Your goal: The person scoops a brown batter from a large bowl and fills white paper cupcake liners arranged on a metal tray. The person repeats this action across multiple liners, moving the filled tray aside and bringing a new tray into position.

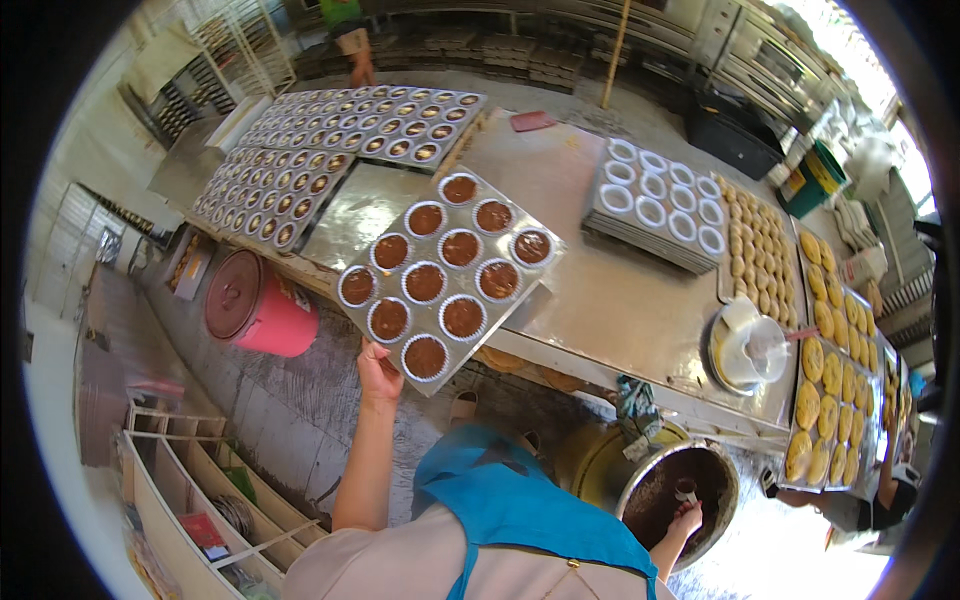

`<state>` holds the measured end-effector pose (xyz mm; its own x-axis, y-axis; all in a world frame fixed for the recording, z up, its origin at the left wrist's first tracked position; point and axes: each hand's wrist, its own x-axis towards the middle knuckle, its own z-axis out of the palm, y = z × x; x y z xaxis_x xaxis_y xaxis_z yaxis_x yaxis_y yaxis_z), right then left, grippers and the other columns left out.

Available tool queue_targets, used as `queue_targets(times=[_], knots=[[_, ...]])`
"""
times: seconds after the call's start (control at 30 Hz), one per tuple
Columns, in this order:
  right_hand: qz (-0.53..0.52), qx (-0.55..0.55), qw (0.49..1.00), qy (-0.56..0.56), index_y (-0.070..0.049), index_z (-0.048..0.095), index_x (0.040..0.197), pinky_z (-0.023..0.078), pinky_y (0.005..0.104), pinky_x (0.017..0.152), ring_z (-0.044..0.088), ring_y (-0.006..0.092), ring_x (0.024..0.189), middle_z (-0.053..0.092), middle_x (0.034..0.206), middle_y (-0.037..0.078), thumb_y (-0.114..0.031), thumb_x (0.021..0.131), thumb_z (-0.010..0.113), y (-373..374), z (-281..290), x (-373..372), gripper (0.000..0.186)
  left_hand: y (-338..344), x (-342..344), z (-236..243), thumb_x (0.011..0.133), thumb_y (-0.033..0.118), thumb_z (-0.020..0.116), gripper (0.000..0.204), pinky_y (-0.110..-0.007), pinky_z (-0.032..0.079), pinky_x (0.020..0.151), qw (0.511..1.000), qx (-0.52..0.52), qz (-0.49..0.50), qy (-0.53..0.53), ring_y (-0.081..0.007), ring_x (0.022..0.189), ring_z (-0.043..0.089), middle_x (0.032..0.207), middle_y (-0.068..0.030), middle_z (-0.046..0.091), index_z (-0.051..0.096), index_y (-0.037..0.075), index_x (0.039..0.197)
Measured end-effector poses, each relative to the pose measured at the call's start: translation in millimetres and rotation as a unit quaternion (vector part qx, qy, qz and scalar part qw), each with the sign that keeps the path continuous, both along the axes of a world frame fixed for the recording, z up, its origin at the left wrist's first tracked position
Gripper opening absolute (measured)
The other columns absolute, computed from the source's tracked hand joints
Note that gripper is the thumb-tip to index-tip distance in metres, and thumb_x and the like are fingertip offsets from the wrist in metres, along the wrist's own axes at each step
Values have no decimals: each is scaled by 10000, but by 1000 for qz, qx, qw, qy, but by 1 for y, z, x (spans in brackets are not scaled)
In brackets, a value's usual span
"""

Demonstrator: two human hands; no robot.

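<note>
My left hand (379,374) grips the near left edge of a metal muffin tray (425,250), thumb on top. White paper liners in the tray hold dark brown batter (424,283). The tray is raised and tilted above the table's near edge. Down at the right, my right hand (684,520) is closed on a small cup (686,490) inside a large round pot (735,482). Dark chocolate-coloured batter (705,468) coats the pot's inside. The cup's exact shape is too small to make out.
A metal worktable (570,225) bears filled muffin trays (290,190), stacked lined trays (660,240), a bowl (735,350) and trays of buns (765,240). A pink lidded bucket (265,310) stands on the floor. Shelving (200,500) is at lower left. People are at the far left and right.
</note>
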<state>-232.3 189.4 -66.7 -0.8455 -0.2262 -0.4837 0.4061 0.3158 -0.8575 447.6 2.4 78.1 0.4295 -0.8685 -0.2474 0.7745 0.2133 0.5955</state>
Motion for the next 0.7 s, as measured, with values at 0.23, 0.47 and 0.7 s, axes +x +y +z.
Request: queue_targets(times=[0.23, 0.47, 0.7], knots=[[-44, -8, 999, 30, -80, 531, 692, 306, 231, 375, 420, 106, 434, 477, 548, 8, -358, 949, 450, -2, 12, 11, 387, -28, 125, -13, 623, -31, 461, 486, -328, 525, 798, 995, -10, 92, -48, -203, 942, 600, 1050, -50, 591, 488, 97, 1091], [-46, -5, 996, 71, -82, 553, 722, 323, 221, 378, 449, 99, 448, 512, 565, -4, -375, 941, 470, -19, 24, 36, 376, -82, 197, -55, 622, -17, 488, 371, -269, 497, 669, 991, 12, 129, -20, -151, 829, 597, 954, -9, 602, 542, 104, 969], [-90, 4, 991, 102, -52, 542, 687, 299, 233, 352, 416, 114, 407, 499, 556, 33, -372, 937, 464, -28, 39, 65, 413, -113, 219, -55, 675, -4, 509, 187, -335, 492, 744, 994, 62, 70, 60, -203, 838, 573, 938, -76, 580, 537, 51, 852]])
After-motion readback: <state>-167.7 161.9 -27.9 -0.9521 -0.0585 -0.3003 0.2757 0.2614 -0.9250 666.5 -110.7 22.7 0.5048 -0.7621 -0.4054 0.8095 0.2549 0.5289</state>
